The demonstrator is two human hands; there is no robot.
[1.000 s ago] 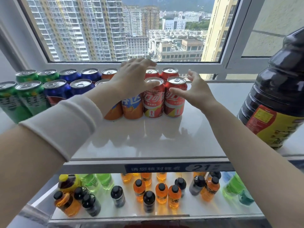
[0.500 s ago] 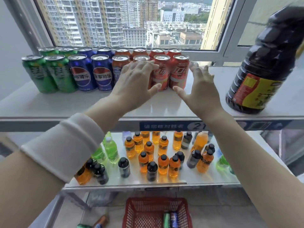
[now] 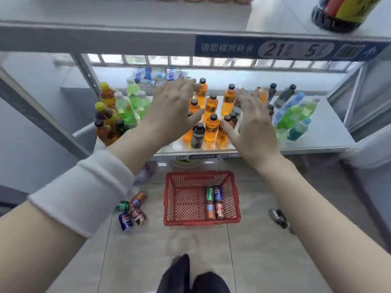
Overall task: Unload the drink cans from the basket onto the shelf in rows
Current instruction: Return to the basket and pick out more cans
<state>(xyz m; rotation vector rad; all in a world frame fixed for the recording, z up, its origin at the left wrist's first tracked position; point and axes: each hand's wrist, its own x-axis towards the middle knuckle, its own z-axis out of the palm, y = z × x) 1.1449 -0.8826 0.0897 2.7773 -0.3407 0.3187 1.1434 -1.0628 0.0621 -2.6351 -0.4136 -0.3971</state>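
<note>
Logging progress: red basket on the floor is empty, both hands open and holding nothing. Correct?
Not empty. The head view shows four cans lying in the red basket on the floor. The left hand and right hand are open and hold nothing.

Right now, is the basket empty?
Not empty: four cans lie on their sides in the red basket, toward its right side.

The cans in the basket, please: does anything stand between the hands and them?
Nothing visible does. The four cans lie uncovered in the open basket on the floor. The left hand and right hand are open and empty, in the air higher up.
</note>
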